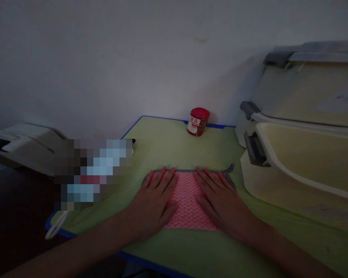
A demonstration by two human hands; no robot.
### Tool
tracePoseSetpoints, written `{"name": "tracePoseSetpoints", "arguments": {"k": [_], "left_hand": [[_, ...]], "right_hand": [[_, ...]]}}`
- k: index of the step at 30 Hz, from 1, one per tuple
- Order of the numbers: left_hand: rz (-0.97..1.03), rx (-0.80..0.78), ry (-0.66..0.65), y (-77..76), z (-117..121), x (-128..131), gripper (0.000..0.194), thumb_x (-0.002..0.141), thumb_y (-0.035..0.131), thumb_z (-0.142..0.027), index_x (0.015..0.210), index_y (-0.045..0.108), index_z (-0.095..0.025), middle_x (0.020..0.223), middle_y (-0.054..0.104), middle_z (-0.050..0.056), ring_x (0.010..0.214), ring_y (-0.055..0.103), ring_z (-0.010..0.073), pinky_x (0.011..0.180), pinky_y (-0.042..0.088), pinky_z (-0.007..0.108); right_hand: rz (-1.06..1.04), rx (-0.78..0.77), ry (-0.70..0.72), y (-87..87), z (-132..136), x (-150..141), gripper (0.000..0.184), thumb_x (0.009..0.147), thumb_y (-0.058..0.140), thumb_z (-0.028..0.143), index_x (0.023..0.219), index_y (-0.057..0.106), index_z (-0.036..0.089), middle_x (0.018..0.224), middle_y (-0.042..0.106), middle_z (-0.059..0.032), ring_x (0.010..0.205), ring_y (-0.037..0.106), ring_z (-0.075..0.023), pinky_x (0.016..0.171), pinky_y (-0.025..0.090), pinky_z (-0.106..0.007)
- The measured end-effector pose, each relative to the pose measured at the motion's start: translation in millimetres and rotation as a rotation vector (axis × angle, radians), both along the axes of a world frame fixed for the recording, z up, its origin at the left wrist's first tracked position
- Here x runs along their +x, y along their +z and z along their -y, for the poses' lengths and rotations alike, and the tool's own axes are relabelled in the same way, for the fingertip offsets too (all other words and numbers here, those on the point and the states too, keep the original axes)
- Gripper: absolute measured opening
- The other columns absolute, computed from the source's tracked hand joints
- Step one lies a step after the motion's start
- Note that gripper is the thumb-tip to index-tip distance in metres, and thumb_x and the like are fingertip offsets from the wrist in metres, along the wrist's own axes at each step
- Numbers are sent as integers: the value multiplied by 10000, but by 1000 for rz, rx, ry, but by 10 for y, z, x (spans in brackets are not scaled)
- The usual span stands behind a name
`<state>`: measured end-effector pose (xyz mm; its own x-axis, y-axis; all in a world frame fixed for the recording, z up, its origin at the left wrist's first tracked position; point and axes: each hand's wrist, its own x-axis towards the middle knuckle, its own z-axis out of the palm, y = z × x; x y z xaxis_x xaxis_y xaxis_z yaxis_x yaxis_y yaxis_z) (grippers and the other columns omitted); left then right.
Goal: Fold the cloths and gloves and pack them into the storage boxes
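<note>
A pink cloth [188, 200] with a dark checked border lies flat on a green mat [168, 143]. My left hand [155, 200] rests palm down on the cloth's left half, fingers stretched out and slightly apart. On the right half lies my right hand [220, 200], also flat with its fingers extended. Neither hand holds anything; both press on the cloth.
A small red tin [197, 121] stands at the mat's far edge by the wall. Stacked cream plastic tubs [304, 162] with grey handles fill the right side. A white device [23, 144] sits at the left, beside a blurred patch. The scene is dim.
</note>
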<state>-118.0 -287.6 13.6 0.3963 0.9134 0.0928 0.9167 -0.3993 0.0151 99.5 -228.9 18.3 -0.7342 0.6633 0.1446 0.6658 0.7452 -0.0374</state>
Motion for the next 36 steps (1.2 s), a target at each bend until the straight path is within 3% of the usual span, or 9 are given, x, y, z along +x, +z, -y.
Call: {"name": "tracePoseSetpoints", "arguments": {"k": [14,19,21,23,25,27,29,36], "left_hand": [[-12,-25,18,22,-8,20,534,939,269,-393,1418,235,-162,1506,197,97,1376,179,310,1067,187,583],[103,-36,-8,57,27,-65,558,929,294,-392,1414,220,-126,1513,153,137,1393,124,277,1097,192,515],[219,7,71,111,73,-132,556,921,300,-372,1403,221,-107,1502,188,163,1383,180,263,1087,259,464],[345,54,229,192,110,-201,520,901,320,-340,1360,288,-100,1403,379,182,1289,381,257,1015,377,427],[449,53,399,280,114,-255,465,868,355,-306,1291,368,-114,1163,576,147,1022,594,233,848,495,388],[506,12,504,347,74,-285,433,838,387,-269,1246,398,-127,944,627,86,769,635,199,696,517,349],[509,-37,526,373,5,-297,456,817,413,-236,1254,380,-113,853,624,62,697,617,194,666,498,344],[450,-94,518,283,-149,-346,552,792,476,-222,1304,324,-84,792,626,55,732,615,230,695,461,364]], "right_hand": [[13,-13,-41,13,12,14,508,922,328,361,1365,387,121,1422,379,-121,1298,359,-303,1023,310,-573],[-43,28,-51,1,12,73,535,902,366,364,1355,394,79,1411,378,-173,1303,347,-315,1021,322,-564],[-59,51,-43,-11,11,103,533,904,351,351,1353,391,65,1405,382,-186,1299,354,-314,1013,341,-556],[-73,77,-39,-13,14,125,520,901,350,322,1350,391,63,1407,378,-189,1294,363,-312,1008,354,-547],[-86,101,-35,-5,20,139,506,896,356,295,1348,396,71,1412,372,-184,1294,364,-309,1012,355,-542],[-93,117,-32,10,24,147,496,894,360,286,1344,403,81,1410,380,-178,1292,368,-304,1017,355,-534],[-94,122,-30,28,24,152,488,897,357,294,1333,417,82,1397,403,-177,1281,388,-299,1014,369,-520],[-72,119,-63,33,7,166,501,899,369,311,1298,446,18,1351,449,-218,1252,422,-322,990,410,-497]]}}
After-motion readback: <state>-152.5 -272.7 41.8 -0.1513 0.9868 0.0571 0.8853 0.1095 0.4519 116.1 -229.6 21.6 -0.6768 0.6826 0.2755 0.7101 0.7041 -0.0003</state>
